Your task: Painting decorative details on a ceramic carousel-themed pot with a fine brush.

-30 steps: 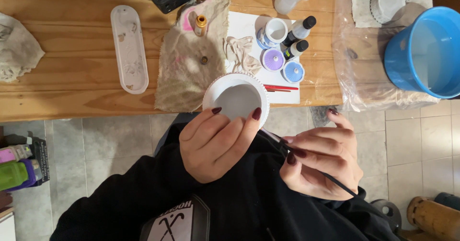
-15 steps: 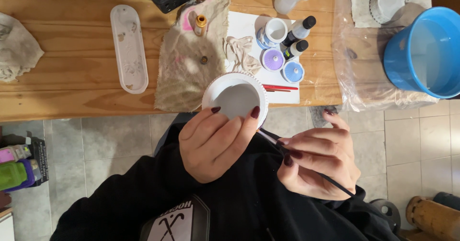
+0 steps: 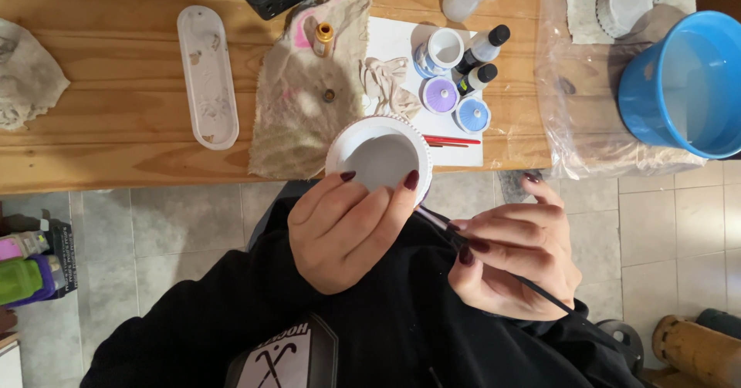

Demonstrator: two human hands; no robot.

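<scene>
The dish (image 3: 380, 156), round, white and ribbed at its rim, sits in my left hand (image 3: 343, 234), fingers curled around its lower edge, just below the wooden table (image 3: 116, 149). My right hand (image 3: 513, 253) pinches a thin black brush (image 3: 494, 261), tilted, its tip at the dish's side. A stained cloth (image 3: 305, 87) lies crumpled on the table.

The left hand (image 3: 347, 230) covers the white dish's (image 3: 380, 156) near wall, the brush (image 3: 494, 261) tip seems hidden behind it, and the blue bucket (image 3: 679, 87) runs off the right edge.
</scene>
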